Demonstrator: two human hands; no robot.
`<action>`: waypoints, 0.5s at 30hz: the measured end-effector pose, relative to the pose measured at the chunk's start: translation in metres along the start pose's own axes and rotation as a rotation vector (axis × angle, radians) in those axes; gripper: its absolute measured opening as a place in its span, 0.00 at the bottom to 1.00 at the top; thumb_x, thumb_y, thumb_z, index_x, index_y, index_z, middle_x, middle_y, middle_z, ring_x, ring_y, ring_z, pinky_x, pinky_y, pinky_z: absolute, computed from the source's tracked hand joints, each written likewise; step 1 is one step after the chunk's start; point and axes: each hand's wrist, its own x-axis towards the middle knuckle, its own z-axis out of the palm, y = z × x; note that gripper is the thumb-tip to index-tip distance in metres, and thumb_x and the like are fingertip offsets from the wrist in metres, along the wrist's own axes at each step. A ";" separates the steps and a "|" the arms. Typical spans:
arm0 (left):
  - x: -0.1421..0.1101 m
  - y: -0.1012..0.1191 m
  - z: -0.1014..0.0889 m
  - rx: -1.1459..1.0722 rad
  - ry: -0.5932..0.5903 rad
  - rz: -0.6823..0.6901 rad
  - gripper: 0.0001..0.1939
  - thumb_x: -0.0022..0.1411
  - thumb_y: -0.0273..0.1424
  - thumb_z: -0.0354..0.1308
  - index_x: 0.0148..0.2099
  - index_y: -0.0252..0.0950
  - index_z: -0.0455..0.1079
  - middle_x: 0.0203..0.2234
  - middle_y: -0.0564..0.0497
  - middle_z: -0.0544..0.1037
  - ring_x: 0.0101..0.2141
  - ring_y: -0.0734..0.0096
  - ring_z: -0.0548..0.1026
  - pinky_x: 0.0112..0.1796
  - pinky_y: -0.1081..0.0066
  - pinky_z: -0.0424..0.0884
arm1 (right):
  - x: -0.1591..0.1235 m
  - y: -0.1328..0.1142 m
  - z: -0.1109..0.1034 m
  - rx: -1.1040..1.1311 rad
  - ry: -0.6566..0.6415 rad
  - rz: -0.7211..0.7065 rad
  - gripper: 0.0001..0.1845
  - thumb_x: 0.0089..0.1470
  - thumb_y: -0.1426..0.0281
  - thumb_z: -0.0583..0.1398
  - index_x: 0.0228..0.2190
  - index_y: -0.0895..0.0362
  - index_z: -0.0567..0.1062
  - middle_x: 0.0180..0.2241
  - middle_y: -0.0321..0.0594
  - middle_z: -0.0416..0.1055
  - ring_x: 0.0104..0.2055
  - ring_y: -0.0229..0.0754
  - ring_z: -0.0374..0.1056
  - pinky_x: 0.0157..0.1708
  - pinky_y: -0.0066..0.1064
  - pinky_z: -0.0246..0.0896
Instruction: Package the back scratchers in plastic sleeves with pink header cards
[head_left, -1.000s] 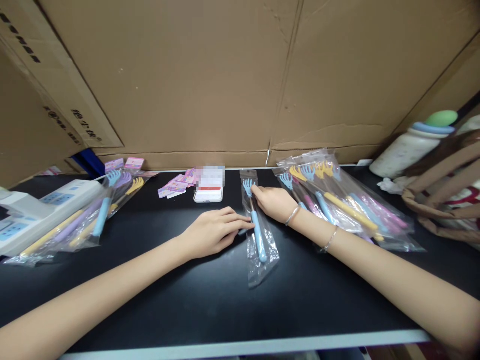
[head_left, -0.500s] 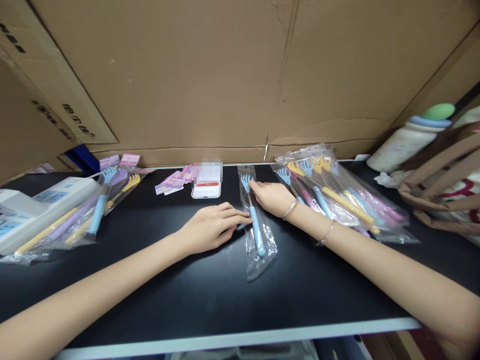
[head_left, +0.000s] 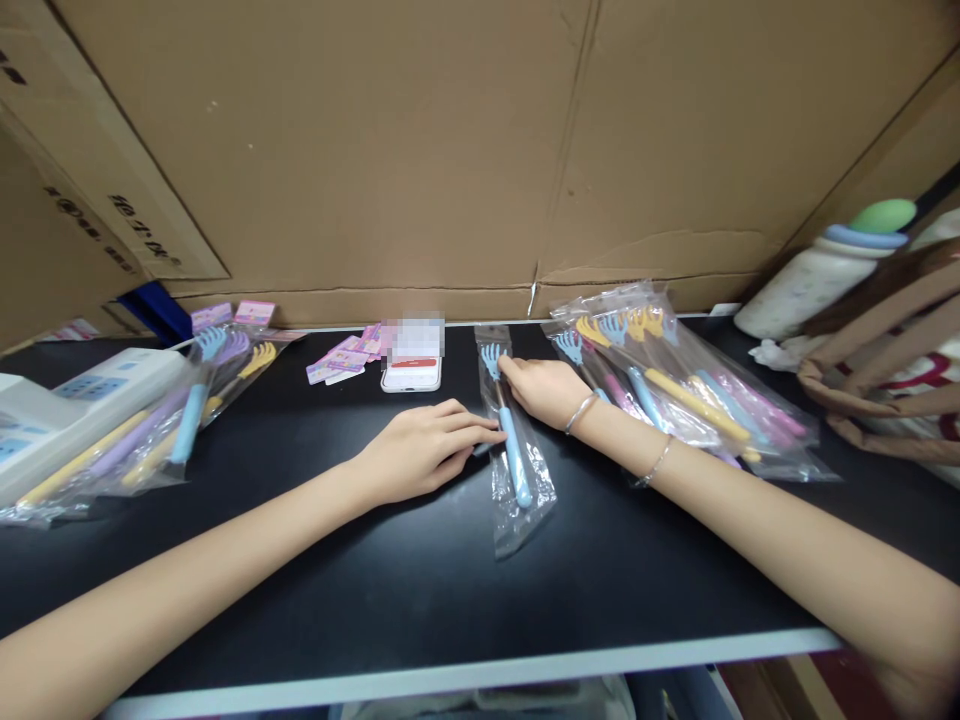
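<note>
A light-blue back scratcher point(head_left: 513, 455) in a clear plastic bag point(head_left: 504, 540) lies on the black table between my hands, its claw end pointing away from me. My right hand point(head_left: 544, 392) is closed, fingertips pinching the bag beside the blue claw. From the other side my left hand point(head_left: 431, 448) rests with its fingers stretched out, the tips touching the bag next to the handle. Its thumb is mostly hidden. Close to my right hand lies a pile of bagged back scratchers point(head_left: 697, 405) in blue, yellow and pink, partly covered by my right forearm.
Bagged scratchers with header cards point(head_left: 187, 410) lie at the left against a white power strip point(head_left: 97, 400). Small printed cards point(head_left: 341, 360) and a phone point(head_left: 411, 375) sit at the back. A bottle point(head_left: 814, 280) and a brown-handled bag point(head_left: 885, 370) stand right. Cardboard point(head_left: 390, 150) walls the rear.
Both hands stay in nearly the same place at the bagged blue back scratcher. The whole view has shifted slightly; no thing has clearly moved on the table.
</note>
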 end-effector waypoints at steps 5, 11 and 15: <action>0.000 -0.001 0.000 -0.008 -0.006 -0.003 0.19 0.64 0.25 0.45 0.55 0.40 0.65 0.50 0.53 0.73 0.44 0.71 0.69 0.45 0.70 0.69 | 0.000 -0.001 -0.002 -0.001 -0.016 0.005 0.16 0.59 0.73 0.46 0.47 0.62 0.63 0.38 0.49 0.73 0.35 0.45 0.71 0.27 0.30 0.51; -0.001 -0.001 0.002 -0.020 -0.001 -0.004 0.18 0.64 0.26 0.45 0.54 0.41 0.65 0.50 0.53 0.73 0.45 0.71 0.69 0.45 0.70 0.69 | 0.000 0.001 0.003 -0.007 0.013 -0.005 0.16 0.59 0.73 0.46 0.48 0.61 0.62 0.38 0.48 0.73 0.35 0.45 0.71 0.26 0.30 0.51; -0.001 -0.001 0.002 -0.020 0.000 -0.011 0.18 0.64 0.26 0.45 0.54 0.41 0.66 0.50 0.53 0.73 0.45 0.72 0.69 0.45 0.70 0.69 | 0.001 0.001 0.005 -0.004 0.024 -0.007 0.16 0.58 0.73 0.47 0.47 0.61 0.63 0.38 0.47 0.74 0.35 0.45 0.71 0.26 0.30 0.50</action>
